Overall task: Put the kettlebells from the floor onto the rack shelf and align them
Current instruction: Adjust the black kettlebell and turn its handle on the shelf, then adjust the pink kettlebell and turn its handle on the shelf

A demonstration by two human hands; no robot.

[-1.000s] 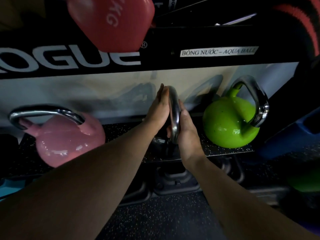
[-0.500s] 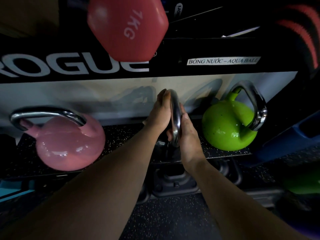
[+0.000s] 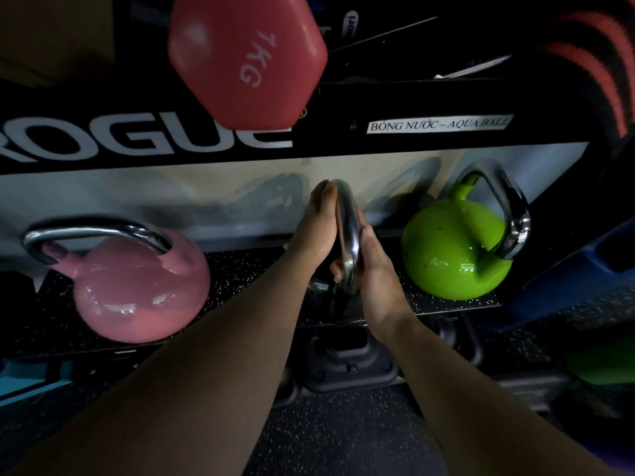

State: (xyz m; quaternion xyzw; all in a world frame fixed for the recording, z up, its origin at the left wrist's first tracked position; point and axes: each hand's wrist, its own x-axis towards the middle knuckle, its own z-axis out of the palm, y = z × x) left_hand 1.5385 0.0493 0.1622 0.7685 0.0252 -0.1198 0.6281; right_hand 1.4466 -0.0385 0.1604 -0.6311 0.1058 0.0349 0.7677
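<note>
Around chrome handle [image 3: 348, 235], closed fingers [image 3: 324, 214].

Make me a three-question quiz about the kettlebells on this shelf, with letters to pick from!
1. Where is the green kettlebell?
A. to the right of the hands
B. on the floor
C. left of the pink one

2. What colour is the kettlebell on the left of the shelf?
A. blue
B. pink
C. yellow

3. What are the hands doing?
A. resting on the floor
B. lifting the green kettlebell
C. pressing on a shiny handle from both sides

Answers: 1 A, it sits on the shelf beyond the right hand. 2 B, its round body is pink under a chrome handle. 3 C, the left hand and right hand flank the middle kettlebell's handle; its body looks dark.
</note>
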